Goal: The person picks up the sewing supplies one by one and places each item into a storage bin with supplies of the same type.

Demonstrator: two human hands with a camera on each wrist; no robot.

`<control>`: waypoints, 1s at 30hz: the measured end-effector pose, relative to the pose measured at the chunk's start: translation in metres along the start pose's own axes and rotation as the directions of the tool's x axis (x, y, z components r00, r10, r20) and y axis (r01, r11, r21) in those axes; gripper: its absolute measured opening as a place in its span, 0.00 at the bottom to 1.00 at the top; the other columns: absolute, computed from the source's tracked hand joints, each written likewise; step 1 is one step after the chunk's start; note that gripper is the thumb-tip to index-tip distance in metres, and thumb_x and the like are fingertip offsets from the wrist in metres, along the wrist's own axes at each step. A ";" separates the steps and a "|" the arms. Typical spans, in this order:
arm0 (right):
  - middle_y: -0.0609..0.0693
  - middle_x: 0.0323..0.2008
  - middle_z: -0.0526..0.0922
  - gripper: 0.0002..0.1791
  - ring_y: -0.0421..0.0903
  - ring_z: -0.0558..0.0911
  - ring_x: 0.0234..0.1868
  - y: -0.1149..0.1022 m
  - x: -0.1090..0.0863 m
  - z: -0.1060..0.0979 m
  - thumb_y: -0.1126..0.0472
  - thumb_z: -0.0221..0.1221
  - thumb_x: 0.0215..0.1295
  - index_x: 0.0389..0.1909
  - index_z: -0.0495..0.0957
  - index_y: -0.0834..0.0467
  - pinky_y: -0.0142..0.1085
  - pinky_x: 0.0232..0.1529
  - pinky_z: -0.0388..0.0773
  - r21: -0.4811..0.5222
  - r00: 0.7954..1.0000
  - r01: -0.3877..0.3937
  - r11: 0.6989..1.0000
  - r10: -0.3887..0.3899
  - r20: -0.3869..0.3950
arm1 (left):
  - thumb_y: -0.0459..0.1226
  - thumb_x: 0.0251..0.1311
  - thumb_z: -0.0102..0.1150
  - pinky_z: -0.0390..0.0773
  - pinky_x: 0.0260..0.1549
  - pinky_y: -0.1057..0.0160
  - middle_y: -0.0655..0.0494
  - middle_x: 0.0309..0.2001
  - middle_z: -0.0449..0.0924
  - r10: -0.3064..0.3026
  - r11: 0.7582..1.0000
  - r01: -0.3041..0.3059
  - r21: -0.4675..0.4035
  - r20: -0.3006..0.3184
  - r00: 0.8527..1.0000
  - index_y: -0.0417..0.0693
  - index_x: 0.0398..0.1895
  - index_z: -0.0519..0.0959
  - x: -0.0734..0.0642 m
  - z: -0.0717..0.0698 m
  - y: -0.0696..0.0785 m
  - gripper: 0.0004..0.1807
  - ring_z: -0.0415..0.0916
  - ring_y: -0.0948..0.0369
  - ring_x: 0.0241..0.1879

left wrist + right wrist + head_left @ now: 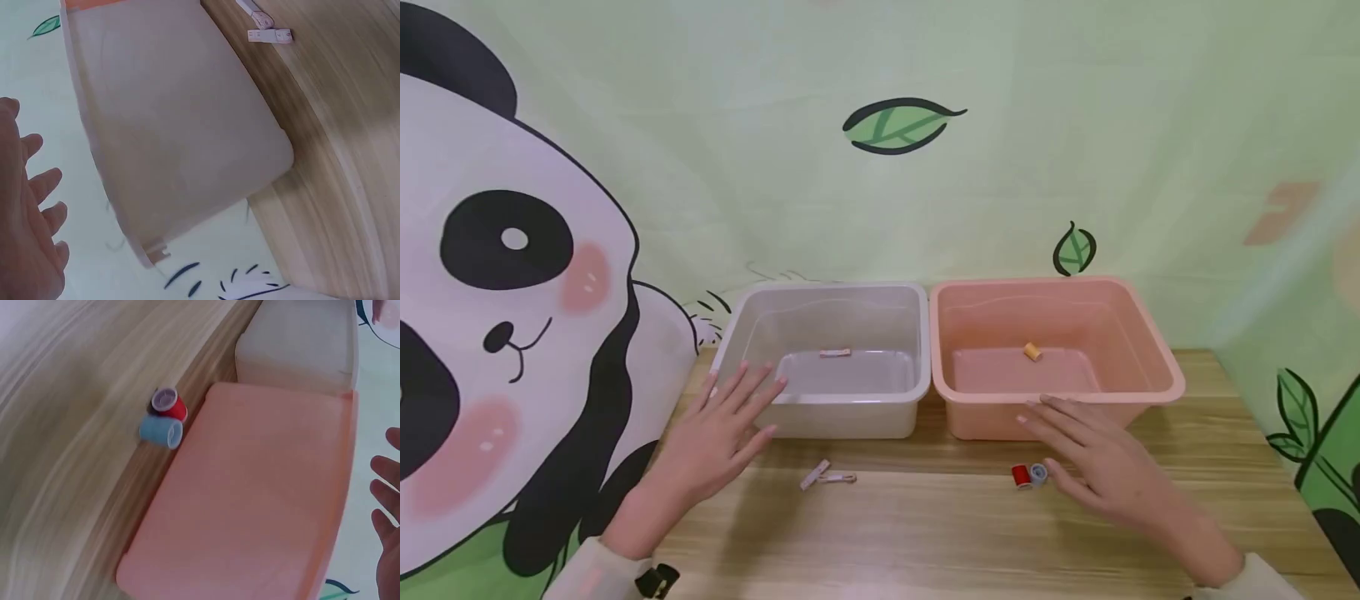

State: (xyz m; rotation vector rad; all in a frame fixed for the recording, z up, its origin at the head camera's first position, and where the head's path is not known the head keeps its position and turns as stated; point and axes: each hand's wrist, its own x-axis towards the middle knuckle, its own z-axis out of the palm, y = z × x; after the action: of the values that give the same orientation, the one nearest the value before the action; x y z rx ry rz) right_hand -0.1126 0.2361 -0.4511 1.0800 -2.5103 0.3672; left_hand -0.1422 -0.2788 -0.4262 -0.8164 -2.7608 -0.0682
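Note:
My left hand (718,433), fingers spread and holding nothing, is over the front left corner of the grey bin (842,421). Inside that bin is a small folded tape measure (835,353). Two more folded tape measures (270,35) lie on the table in front of it. My right hand (1097,454) hovers by the front rim of the pink bin (985,421), fingers extended, nothing in its grasp. A yellow thread spool (1033,352) lies in the pink bin. Beside my right thumb on the table are a red thread spool (1021,477) and a light blue spool (160,431), close together.
Both bins stand side by side at the back of the wooden table (880,533). Behind them hangs a green cloth backdrop (760,167) with leaves and a large panda printed on it. A dark band (657,579) is on my left wrist.

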 end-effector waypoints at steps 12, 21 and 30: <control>0.55 0.65 0.78 0.26 0.55 0.76 0.65 -0.016 0.009 0.030 0.61 0.62 0.67 0.66 0.75 0.59 0.26 0.75 0.50 0.142 0.998 -0.018 0.990 0.027 -0.057 | 0.36 0.66 0.60 0.69 0.60 0.38 0.44 0.71 0.65 -0.179 0.967 0.141 -0.211 -0.175 0.968 0.45 0.69 0.70 -0.018 0.010 -0.020 0.28 0.63 0.43 0.69; 0.49 0.65 0.78 0.27 0.51 0.77 0.65 -0.032 0.022 0.045 0.62 0.63 0.67 0.67 0.75 0.53 0.51 0.62 0.76 0.210 0.995 -0.091 0.974 0.098 -0.021 | 0.34 0.71 0.55 0.60 0.61 0.31 0.36 0.70 0.63 -0.408 0.833 0.256 -0.490 -0.233 0.883 0.39 0.69 0.67 -0.025 0.026 -0.034 0.25 0.57 0.37 0.69; 0.51 0.63 0.79 0.25 0.54 0.77 0.64 -0.044 0.026 0.069 0.64 0.63 0.65 0.64 0.77 0.55 0.49 0.62 0.76 0.275 0.994 -0.060 0.960 0.082 -0.071 | 0.43 0.79 0.46 0.71 0.59 0.65 0.44 0.73 0.59 -0.628 0.512 0.386 -0.767 -0.028 0.778 0.47 0.77 0.60 -0.030 0.043 -0.053 0.27 0.66 0.51 0.66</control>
State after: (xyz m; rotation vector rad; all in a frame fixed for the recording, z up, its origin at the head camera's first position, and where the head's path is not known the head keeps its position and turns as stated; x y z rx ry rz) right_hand -0.1129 0.1642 -0.4975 1.0500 -2.4805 0.7813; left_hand -0.1570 -0.3339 -0.4741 -0.0201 -2.5078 -1.3803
